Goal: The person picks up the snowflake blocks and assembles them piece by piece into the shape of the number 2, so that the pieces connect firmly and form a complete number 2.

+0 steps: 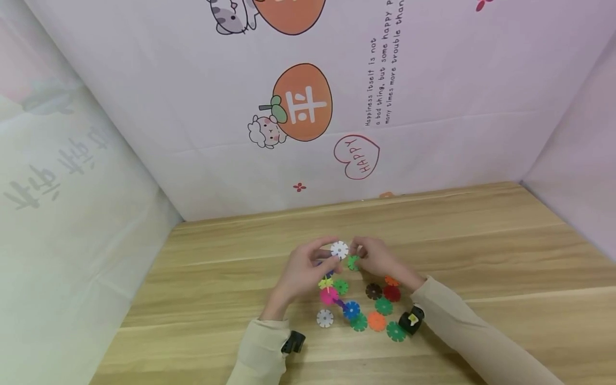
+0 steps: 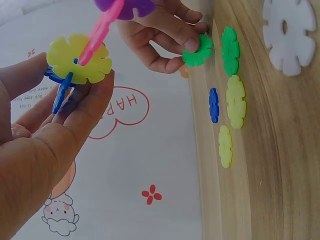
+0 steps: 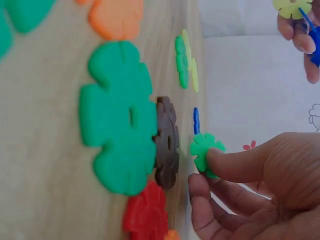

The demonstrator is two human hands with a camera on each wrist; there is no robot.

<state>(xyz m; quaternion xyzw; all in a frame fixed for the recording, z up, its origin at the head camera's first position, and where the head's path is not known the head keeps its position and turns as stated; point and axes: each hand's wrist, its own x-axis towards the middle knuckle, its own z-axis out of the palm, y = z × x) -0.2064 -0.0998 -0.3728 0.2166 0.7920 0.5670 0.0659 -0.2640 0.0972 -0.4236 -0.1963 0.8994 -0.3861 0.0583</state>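
My left hand holds up a linked chain of slotted plastic snowflake discs. In the head view a white disc shows at its fingertips, with a yellow disc and a pink disc lower down. The left wrist view shows a blue disc slotted into the yellow one between the fingers, and a purple disc past the pink. To the right, my right hand pinches a green disc between thumb and fingers, apart from the chain.
Loose discs lie on the wooden table under and between the hands: brown, red, orange, white and several green ones. Printed cloth walls stand behind and at both sides.
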